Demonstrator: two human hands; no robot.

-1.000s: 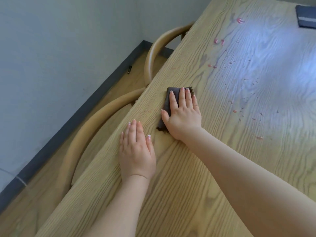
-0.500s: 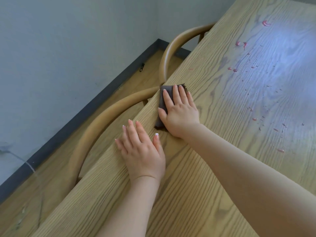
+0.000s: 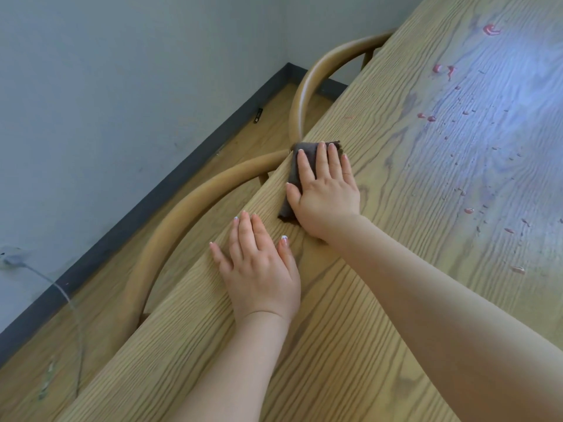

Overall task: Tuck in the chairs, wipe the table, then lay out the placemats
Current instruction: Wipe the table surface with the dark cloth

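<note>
Wood-grain table point(image 3: 380, 208) is seen from the head camera, running from the lower left to the upper right, and all places below are given relative to it. A dark brown folded cloth point(image 3: 294, 172) is pressed flat at the table's left edge by the right hand point(image 3: 326, 190), whose fingers are laid straight and close together over it; only the cloth's left side and far corners are left showing. The left hand point(image 3: 259, 263) is rested palm down on the bare tabletop, just nearer the camera than the cloth, with fingers straight and slightly spread and nothing held.

Pink smears and droplets point(image 3: 451, 117) are scattered over the table's right part, well apart from the cloth. Two curved wooden chair backs are seen against the table's left edge: the near chair point(image 3: 189, 214) beside the left hand and the far chair point(image 3: 307, 83) beyond the cloth, both tucked in close. A grey cable point(image 3: 65, 296) is trailed along the floor past the chairs, by the wall's dark skirting point(image 3: 182, 175).
</note>
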